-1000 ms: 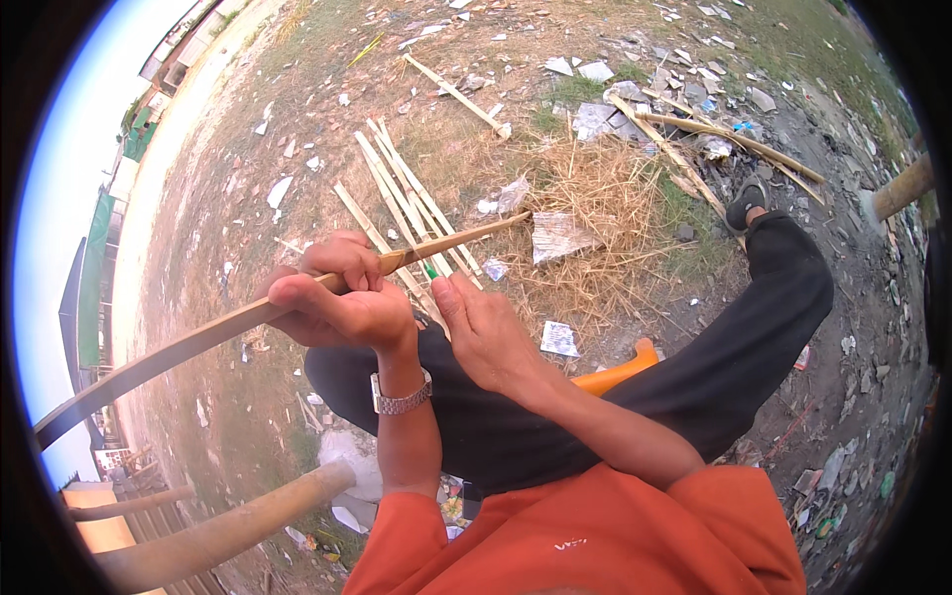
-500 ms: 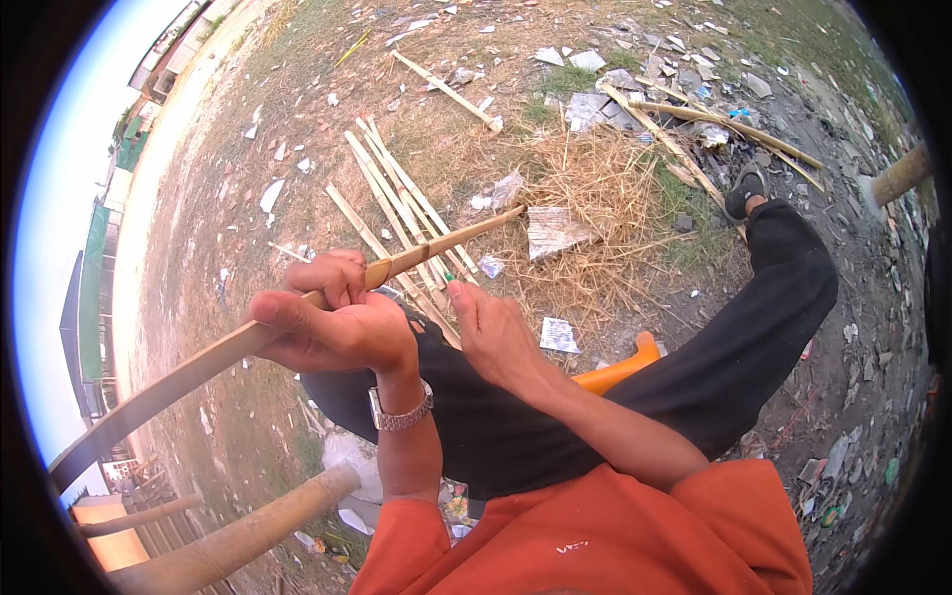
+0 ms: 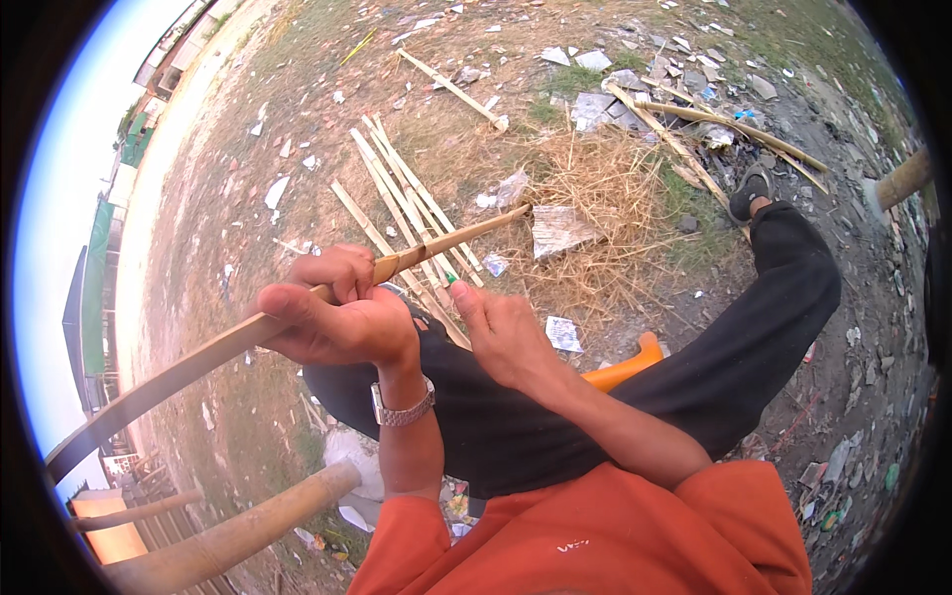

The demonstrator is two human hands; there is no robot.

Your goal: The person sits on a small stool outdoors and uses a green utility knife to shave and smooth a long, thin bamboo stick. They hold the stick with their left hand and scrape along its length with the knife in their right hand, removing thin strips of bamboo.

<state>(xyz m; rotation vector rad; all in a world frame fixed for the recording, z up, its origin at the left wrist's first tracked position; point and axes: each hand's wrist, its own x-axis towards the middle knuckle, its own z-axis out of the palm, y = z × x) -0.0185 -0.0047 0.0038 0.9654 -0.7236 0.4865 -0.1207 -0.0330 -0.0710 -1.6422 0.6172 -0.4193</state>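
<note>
A long, narrow bamboo strip (image 3: pixel 458 237) slants from the lower left, past my body, up to the straw pile. My left hand (image 3: pixel 345 315), wearing a metal watch (image 3: pixel 405 405) on its wrist, is closed around the strip's middle, palm turned up. Just right of it, below the strip, my right hand (image 3: pixel 504 335) is closed with the thumb pointing up. A small green tip (image 3: pixel 451 280) pokes out at that thumb; the rest of the held thing is hidden in the fist.
Several split bamboo strips (image 3: pixel 397 183) lie on the ground ahead. Beyond the right hand is a straw pile (image 3: pixel 605 183) with a flat pale piece (image 3: pixel 563 230). An orange curved object (image 3: pixel 630 367) rests by my leg. Bamboo poles (image 3: pixel 238 531) stand at lower left.
Both hands hold nearly the same pose on the strip and the green-tipped thing. The whole view has shifted very slightly; little else differs.
</note>
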